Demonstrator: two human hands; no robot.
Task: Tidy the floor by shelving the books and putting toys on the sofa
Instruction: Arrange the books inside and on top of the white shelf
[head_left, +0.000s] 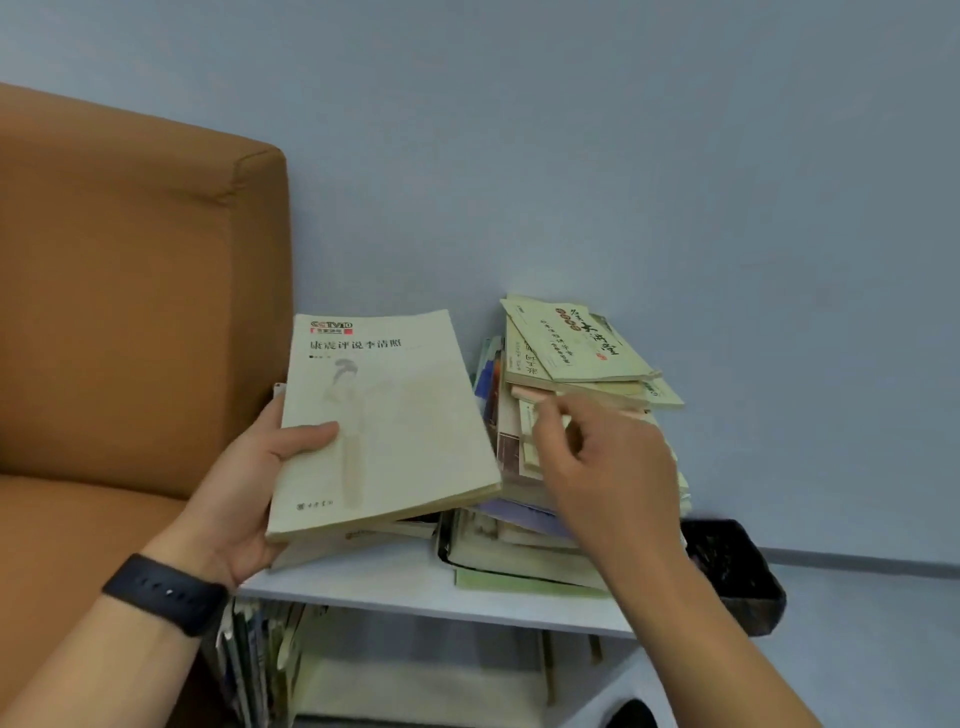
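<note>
Left hand (244, 483) grips book (384, 415) marked "CCTV10".

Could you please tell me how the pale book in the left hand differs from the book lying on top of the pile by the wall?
The held book is gripped by the left hand, tilted; the top book lies flat on the pile, untouched. The held book's cover bears a faint standing figure under a red logo; the top book's bears dark brush lettering. The held book looks larger in view. Both are pale paperbacks.
</note>
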